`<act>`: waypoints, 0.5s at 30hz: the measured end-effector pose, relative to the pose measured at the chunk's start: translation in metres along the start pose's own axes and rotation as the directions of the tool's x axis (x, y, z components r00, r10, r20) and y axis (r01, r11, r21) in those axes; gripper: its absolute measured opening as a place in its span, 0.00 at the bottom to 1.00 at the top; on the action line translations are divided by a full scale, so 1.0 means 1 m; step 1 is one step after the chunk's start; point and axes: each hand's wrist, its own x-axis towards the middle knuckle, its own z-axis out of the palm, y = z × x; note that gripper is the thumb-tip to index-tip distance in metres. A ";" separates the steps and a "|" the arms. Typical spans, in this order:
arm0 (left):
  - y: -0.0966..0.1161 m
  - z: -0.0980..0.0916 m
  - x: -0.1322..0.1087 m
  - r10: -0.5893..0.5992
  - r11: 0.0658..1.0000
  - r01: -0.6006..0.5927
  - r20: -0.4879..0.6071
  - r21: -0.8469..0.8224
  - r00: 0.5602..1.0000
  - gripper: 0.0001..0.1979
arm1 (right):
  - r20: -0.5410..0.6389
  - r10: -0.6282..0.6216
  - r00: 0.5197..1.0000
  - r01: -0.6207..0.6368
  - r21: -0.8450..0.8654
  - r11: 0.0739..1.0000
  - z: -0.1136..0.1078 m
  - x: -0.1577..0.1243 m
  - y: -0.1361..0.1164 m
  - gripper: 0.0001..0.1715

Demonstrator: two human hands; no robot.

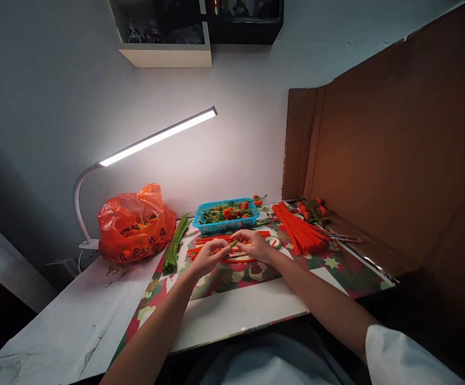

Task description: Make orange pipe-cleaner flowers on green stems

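Note:
My left hand [210, 258] and my right hand [253, 246] meet over the middle of the table, fingertips pinched close together. Between them is a small green fuzzy piece [234, 244], which looks like part of a pipe cleaner; its full shape is hidden by the fingers. Red pipe cleaners [262, 233] lie loosely under and behind both hands. Just right of my right hand rests a roll of green tape [273, 243]. Behind the hands stands a blue basket [205, 230] holding green stems and orange-red pompom flowers [227, 214].
A bundle of green pipe cleaners [172, 256] lies left, beside an orange plastic bag [136, 235]. To the right are a fanned red pipe cleaner bundle [300, 232], finished-looking flowers [314, 208] and scissors [344, 238]. A lit lamp [158, 137] reaches over; a cardboard wall [393, 133] rises right.

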 end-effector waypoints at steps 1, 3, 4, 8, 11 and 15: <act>-0.002 0.000 0.000 -0.064 0.991 0.069 0.044 -0.111 0.997 0.18 | 0.029 -0.099 0.995 0.101 -0.090 0.991 -0.003 -0.001 -0.003 0.09; -0.005 -0.001 0.001 -0.137 0.952 0.163 0.119 -0.257 0.983 0.19 | 0.103 -0.201 0.974 0.219 -0.207 0.954 -0.008 -0.003 -0.007 0.02; -0.005 -0.001 0.001 -0.154 0.940 0.189 0.141 -0.285 0.978 0.19 | 0.129 -0.216 0.968 0.242 -0.241 0.940 -0.010 -0.004 -0.009 0.04; -0.003 -0.002 0.000 -0.178 0.947 0.212 0.154 -0.243 0.972 0.19 | 0.172 -0.171 0.970 0.217 -0.303 0.928 -0.012 -0.007 -0.014 0.12; 0.001 -0.001 0.000 -0.132 0.971 0.158 0.149 -0.180 0.980 0.19 | 0.176 -0.101 0.979 0.147 -0.274 0.951 -0.007 -0.006 -0.011 0.14; 0.001 0.001 0.000 -0.005 0.997 -0.002 0.090 0.075 0.996 0.17 | 0.145 0.154 0.977 -0.151 -0.030 0.988 0.001 -0.002 -0.001 0.15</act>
